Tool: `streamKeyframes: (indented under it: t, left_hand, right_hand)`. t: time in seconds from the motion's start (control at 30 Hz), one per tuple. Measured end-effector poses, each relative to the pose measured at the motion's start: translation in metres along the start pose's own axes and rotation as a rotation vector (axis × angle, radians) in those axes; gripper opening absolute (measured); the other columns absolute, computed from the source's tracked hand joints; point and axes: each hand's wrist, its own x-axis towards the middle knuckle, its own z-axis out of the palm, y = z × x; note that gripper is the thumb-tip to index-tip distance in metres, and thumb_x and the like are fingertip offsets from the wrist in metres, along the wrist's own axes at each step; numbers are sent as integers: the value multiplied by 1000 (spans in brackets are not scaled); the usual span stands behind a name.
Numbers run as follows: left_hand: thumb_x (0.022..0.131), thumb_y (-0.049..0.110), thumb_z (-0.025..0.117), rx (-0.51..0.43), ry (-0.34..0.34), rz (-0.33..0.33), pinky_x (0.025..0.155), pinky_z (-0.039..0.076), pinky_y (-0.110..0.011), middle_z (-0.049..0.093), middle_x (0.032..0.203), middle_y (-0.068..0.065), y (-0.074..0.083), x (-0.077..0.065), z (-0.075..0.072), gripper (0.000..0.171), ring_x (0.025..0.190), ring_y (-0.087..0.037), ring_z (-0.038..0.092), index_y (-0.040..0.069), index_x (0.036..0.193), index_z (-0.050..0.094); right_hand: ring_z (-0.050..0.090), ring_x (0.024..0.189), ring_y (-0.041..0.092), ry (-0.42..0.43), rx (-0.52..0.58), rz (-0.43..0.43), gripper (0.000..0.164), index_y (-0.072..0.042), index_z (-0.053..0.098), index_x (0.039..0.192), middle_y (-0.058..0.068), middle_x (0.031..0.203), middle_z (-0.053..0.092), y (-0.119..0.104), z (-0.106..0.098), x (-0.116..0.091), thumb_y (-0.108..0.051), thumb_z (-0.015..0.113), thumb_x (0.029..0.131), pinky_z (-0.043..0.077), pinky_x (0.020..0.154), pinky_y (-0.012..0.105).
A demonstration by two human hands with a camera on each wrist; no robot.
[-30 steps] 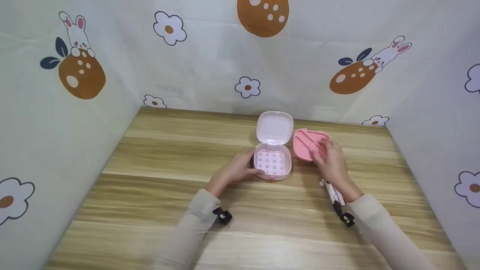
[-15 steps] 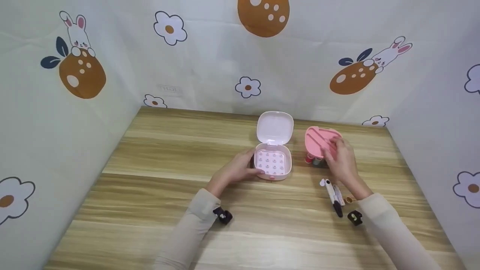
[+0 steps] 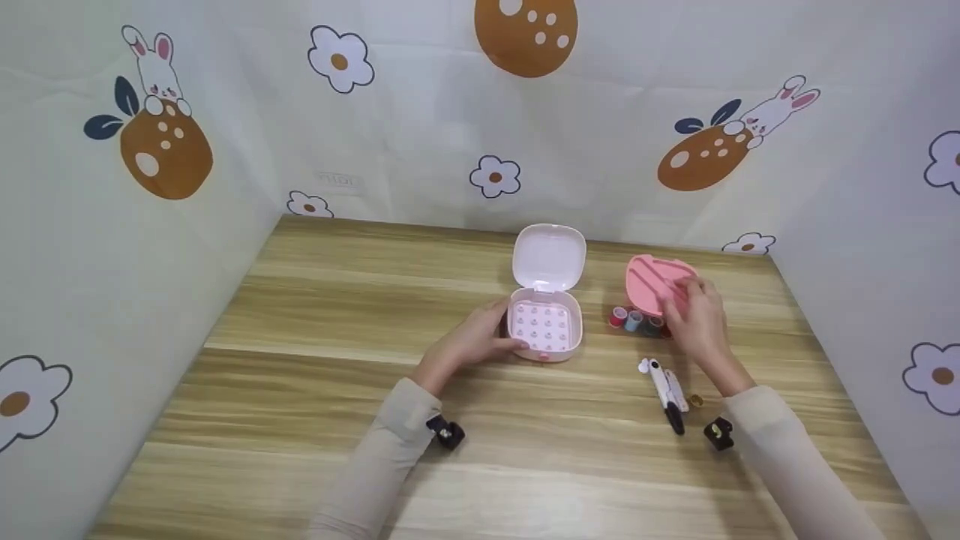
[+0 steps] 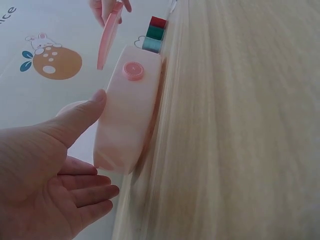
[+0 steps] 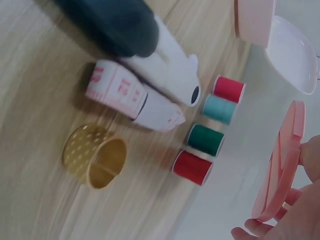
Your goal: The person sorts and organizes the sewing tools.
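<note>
A small pale pink box (image 3: 561, 355) stands with its lid (image 3: 550, 256) raised at the back; a patterned bottom shows inside. My left hand (image 3: 474, 335) rests at its left side, thumb on the front corner and fingers extended in the left wrist view. With thumb and fingers, my right hand (image 3: 702, 322) pinches a darker pink insert tray (image 3: 643, 286) with grooves, to the right of the box. The right wrist view shows this tray (image 5: 284, 165) tilted above the tabletop. Several thread spools, among them a green one (image 5: 206, 140), line up just below it.
Nearer the right forearm lie white-and-black thread snips (image 3: 664, 390), a short white tape measure (image 5: 119, 89) with pink numbers and a gold dotted thimble (image 5: 82, 155). A printed cloth wall (image 3: 420, 135) closes off the back of the wooden table (image 3: 360, 300).
My right hand has moved to the right with the insert tray, away from the box. The spools, snips and thimble have come into sight. The left hand has stayed put.
</note>
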Motion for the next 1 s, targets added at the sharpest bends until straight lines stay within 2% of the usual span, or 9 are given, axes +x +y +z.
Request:
streamKeyframes:
  t: [0.47,0.7,1.0]
  left_hand:
    - [94,25,81,6,5,3,125,37,-49,52,153,-27,0,2,-2,85,144,-41,50,-4,160,36]
    - [96,28,79,22,-11,-23,128,32,-49,47,159,-26,0,1,1,88,149,-40,44,3,165,30]
    - [95,25,81,14,3,2,124,39,-48,55,150,-27,-2,2,2,84,142,-40,52,-6,159,36]
  right_hand:
    - [49,127,59,-13,-17,30,45,16,51,139,42,144,44,25,-6,11,-12,59,105,41,112,71]
    - [50,124,58,-33,-22,54,43,17,50,138,43,141,44,36,-6,15,-11,57,105,42,112,69]
    - [48,123,60,-45,-12,35,41,24,49,131,46,134,44,52,-5,21,-6,57,103,37,115,67]
